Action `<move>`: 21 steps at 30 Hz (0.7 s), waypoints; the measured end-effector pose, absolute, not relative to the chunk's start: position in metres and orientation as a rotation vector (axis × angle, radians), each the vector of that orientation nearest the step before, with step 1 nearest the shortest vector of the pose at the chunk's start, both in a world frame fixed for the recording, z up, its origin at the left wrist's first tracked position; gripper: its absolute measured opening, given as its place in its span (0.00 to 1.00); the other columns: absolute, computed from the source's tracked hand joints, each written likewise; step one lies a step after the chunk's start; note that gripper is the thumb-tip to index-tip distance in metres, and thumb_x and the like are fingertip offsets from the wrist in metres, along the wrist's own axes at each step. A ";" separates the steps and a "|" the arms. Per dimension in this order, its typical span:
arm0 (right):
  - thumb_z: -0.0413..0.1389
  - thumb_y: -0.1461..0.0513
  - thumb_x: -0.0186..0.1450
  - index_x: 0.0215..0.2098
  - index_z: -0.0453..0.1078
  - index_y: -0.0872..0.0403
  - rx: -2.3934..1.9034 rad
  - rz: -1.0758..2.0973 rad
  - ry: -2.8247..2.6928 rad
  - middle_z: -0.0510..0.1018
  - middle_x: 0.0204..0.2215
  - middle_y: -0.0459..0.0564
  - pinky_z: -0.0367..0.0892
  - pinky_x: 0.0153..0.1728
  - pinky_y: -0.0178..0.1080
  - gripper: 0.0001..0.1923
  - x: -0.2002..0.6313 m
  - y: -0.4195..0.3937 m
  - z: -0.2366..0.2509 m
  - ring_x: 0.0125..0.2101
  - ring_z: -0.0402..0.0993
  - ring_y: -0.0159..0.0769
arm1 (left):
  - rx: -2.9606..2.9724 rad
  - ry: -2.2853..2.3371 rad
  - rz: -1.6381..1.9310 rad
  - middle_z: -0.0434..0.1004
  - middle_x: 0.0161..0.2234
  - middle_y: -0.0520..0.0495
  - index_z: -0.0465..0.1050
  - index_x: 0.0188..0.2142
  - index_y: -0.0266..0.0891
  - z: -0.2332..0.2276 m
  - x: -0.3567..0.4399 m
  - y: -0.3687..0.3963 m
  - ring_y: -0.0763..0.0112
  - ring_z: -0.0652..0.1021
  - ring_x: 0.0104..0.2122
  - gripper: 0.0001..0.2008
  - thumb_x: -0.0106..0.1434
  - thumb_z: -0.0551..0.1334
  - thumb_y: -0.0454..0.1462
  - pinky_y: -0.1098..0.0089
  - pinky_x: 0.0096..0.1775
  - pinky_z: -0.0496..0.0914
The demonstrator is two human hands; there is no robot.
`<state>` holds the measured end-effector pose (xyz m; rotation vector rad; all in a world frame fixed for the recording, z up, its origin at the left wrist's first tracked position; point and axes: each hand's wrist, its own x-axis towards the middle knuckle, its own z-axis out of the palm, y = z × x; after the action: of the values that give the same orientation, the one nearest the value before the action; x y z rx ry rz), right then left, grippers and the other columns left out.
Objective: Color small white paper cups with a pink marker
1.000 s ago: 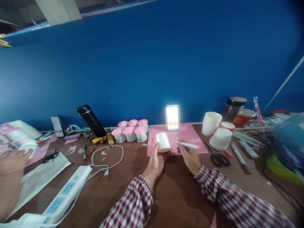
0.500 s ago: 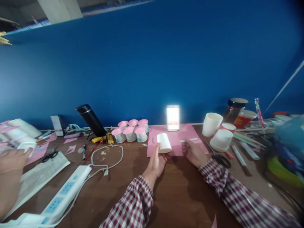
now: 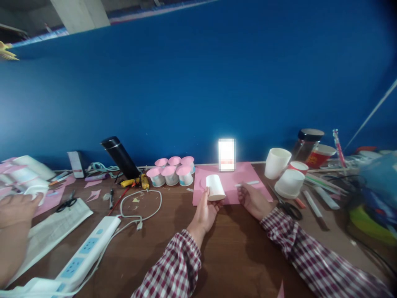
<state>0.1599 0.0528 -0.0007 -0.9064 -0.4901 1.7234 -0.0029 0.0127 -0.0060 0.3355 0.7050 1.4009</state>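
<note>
Left hand (image 3: 203,209) clamped round white paper cup (image 3: 215,187), smooth, tapered, tilted on side, raised just over near edge of flat pink paper sheet (image 3: 248,194). Right hand (image 3: 252,199) rests on sheet, fingers curled round slim white pen (image 3: 247,183). Black scissors (image 3: 287,207) just right. Wooden table (image 3: 229,248) matte brown.

Dim, soft light; a glowing phone screen (image 3: 226,154) blows out white, while wide-angle distortion blurs the frame's right edge.
</note>
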 end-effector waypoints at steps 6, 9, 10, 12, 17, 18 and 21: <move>0.53 0.66 0.66 0.25 0.71 0.57 -0.901 1.719 -0.495 0.73 0.19 0.44 0.66 0.16 0.24 0.12 0.160 0.053 -0.002 0.17 0.68 0.22 | 0.329 0.703 1.399 0.77 0.31 0.45 0.71 0.40 0.33 -0.004 -0.003 0.012 0.70 0.77 0.29 0.14 0.61 0.60 0.42 0.70 0.33 0.73; 0.54 0.65 0.66 0.26 0.71 0.57 -0.894 1.717 -0.499 0.73 0.19 0.44 0.66 0.17 0.24 0.11 0.161 0.053 -0.003 0.18 0.68 0.22 | 0.331 0.706 1.396 0.77 0.31 0.45 0.71 0.40 0.33 -0.004 -0.003 0.013 0.70 0.76 0.29 0.14 0.62 0.60 0.42 0.70 0.33 0.73; 0.54 0.66 0.66 0.26 0.71 0.58 -0.892 1.716 -0.500 0.73 0.19 0.44 0.66 0.17 0.24 0.11 0.161 0.053 -0.003 0.18 0.68 0.22 | 0.333 0.706 1.395 0.77 0.31 0.45 0.71 0.40 0.33 -0.004 -0.003 0.013 0.70 0.76 0.29 0.14 0.62 0.60 0.42 0.70 0.33 0.73; 0.55 0.66 0.65 0.26 0.71 0.58 -0.891 1.716 -0.503 0.73 0.19 0.44 0.66 0.17 0.24 0.10 0.161 0.053 -0.004 0.18 0.68 0.23 | 0.336 0.704 1.395 0.77 0.31 0.45 0.71 0.40 0.33 -0.005 -0.003 0.013 0.70 0.77 0.29 0.14 0.62 0.60 0.43 0.70 0.33 0.73; 0.55 0.65 0.65 0.26 0.71 0.57 -0.887 1.712 -0.509 0.73 0.19 0.44 0.66 0.17 0.24 0.10 0.161 0.053 -0.005 0.18 0.68 0.23 | 0.330 0.691 1.399 0.77 0.31 0.45 0.71 0.40 0.33 -0.007 -0.003 0.013 0.71 0.77 0.29 0.14 0.62 0.60 0.42 0.70 0.33 0.74; 0.55 0.65 0.65 0.26 0.71 0.57 -0.888 1.711 -0.509 0.73 0.19 0.44 0.66 0.17 0.24 0.10 0.161 0.053 -0.006 0.18 0.68 0.23 | 0.330 0.691 1.400 0.77 0.31 0.45 0.71 0.41 0.33 -0.007 -0.003 0.013 0.70 0.77 0.29 0.14 0.62 0.60 0.42 0.70 0.33 0.74; 0.56 0.64 0.64 0.26 0.71 0.57 -0.893 1.710 -0.510 0.73 0.19 0.44 0.66 0.17 0.24 0.09 0.160 0.053 -0.005 0.18 0.69 0.23 | 0.331 0.694 1.402 0.77 0.32 0.45 0.71 0.41 0.33 -0.006 -0.003 0.012 0.70 0.77 0.29 0.14 0.61 0.61 0.42 0.70 0.33 0.74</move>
<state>0.1605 0.0530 -0.0050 -0.8934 -0.5098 1.7100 -0.0029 0.0124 -0.0062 0.3310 0.6943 1.4021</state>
